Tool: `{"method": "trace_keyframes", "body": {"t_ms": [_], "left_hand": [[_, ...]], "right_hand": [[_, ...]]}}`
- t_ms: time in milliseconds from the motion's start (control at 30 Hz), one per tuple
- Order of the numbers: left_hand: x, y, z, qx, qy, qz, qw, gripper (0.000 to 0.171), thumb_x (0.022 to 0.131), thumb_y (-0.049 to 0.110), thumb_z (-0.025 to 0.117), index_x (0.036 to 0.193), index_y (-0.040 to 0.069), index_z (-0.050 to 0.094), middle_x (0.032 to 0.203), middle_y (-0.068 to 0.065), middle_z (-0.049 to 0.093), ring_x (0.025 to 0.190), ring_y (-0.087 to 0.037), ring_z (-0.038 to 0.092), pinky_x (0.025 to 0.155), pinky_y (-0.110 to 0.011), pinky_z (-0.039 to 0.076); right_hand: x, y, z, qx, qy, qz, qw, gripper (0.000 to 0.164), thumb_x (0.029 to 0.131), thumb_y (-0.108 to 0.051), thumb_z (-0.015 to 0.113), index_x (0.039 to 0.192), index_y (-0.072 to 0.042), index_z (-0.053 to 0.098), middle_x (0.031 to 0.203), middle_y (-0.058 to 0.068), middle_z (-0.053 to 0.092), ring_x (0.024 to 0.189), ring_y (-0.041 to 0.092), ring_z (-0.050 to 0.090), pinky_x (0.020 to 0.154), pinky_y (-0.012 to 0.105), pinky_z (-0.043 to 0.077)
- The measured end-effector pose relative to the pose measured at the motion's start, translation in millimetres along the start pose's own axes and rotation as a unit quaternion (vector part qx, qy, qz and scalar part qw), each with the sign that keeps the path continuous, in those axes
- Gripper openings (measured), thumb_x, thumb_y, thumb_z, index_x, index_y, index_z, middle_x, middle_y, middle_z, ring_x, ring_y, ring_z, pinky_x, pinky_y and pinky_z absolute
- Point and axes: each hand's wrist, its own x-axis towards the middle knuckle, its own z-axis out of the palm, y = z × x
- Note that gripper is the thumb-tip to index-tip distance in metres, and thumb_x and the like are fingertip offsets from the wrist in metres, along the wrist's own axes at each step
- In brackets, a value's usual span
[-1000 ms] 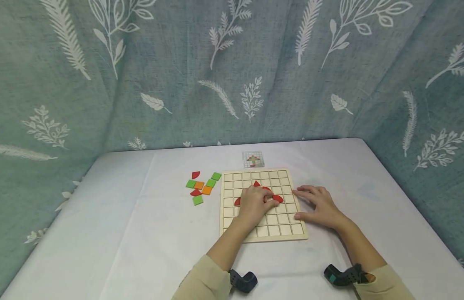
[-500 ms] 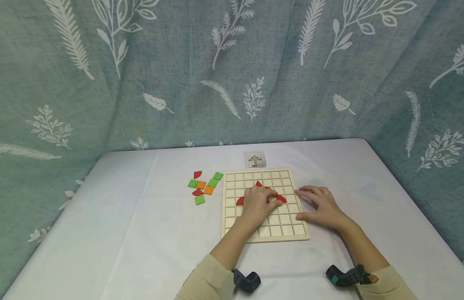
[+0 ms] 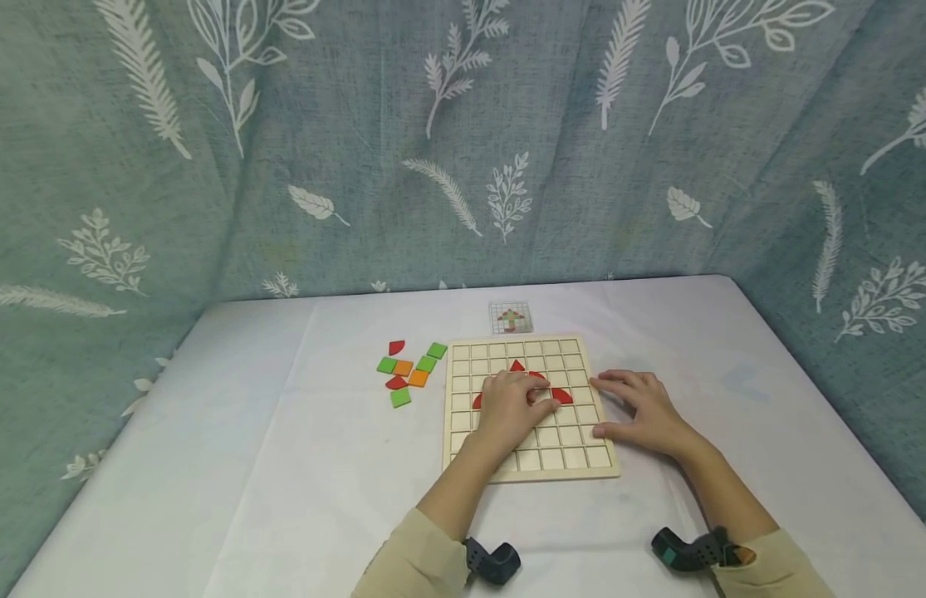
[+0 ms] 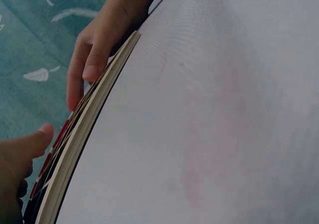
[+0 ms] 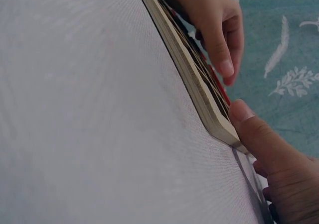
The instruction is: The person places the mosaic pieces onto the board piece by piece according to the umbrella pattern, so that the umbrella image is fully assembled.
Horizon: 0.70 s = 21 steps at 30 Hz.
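Note:
A square wooden grid board (image 3: 575,459) lies on the table. My left hand (image 3: 505,409) is over its middle, fingers bent down toward the board, thumb and index finger apart. Near its thumb tip lies a red quarter-circle tile (image 3: 562,396); another red tile (image 3: 538,376) shows partly behind the index finger, and a red triangle tile (image 3: 516,365) lies above it. The left hand partly covers one more red tile (image 3: 477,401). At the board's right edge, my right hand (image 3: 642,415) rests with spread fingers and thumb touching the rim. The right wrist view shows its thumb (image 5: 259,137) against the board's corner.
Left of the board lie loose green tiles (image 3: 400,398), orange tiles (image 3: 418,379) and red tiles (image 3: 397,347). A small pattern card (image 3: 511,317) lies behind the board. A white cloth (image 3: 320,465) covers the table; a leaf-print curtain (image 3: 358,166) stands behind.
The head view has shifted slightly. My left hand has moved a little over the board, showing more of the red tile behind its index finger. My right hand stays at the rim.

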Motion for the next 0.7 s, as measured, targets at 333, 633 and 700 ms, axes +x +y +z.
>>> {"method": "trace_keyframes", "body": {"t_ms": [333, 633, 700], "left_hand": [[-4.4, -13.2, -18.9, -0.028, 0.007, -0.027, 0.9992, 0.033, 0.078, 0.041, 0.074, 0.103, 0.020, 0.072, 0.069, 0.009, 0.048, 0.071, -0.011, 0.040, 0.073, -0.029, 0.030], [-10.8, -39.3, -38.0, -0.031, 0.034, -0.060, 0.9972, 0.033, 0.078, 0.036, 0.075, 0.103, 0.016, 0.072, 0.071, 0.007, 0.051, 0.074, -0.014, 0.043, 0.073, -0.032, 0.032], [-12.5, -46.3, -41.3, -0.028, 0.042, -0.070, 0.9963, 0.033, 0.078, 0.035, 0.076, 0.104, 0.016, 0.072, 0.072, 0.006, 0.051, 0.074, -0.015, 0.043, 0.074, -0.033, 0.032]], "right_hand": [[0, 1, 1, -0.001, 0.007, 0.004, 1.000, 0.073, 0.070, -0.044, 0.079, 0.131, -0.012, 0.057, 0.134, 0.012, 0.049, 0.117, 0.032, 0.036, 0.091, 0.054, 0.030], [0, 1, 2, 0.005, 0.010, 0.003, 1.000, 0.072, 0.069, -0.043, 0.080, 0.131, -0.012, 0.057, 0.133, 0.012, 0.050, 0.116, 0.032, 0.037, 0.089, 0.053, 0.030], [0, 1, 1, 0.005, 0.008, 0.003, 1.000, 0.072, 0.069, -0.043, 0.080, 0.131, -0.012, 0.057, 0.134, 0.012, 0.050, 0.116, 0.032, 0.037, 0.090, 0.053, 0.030]]}}
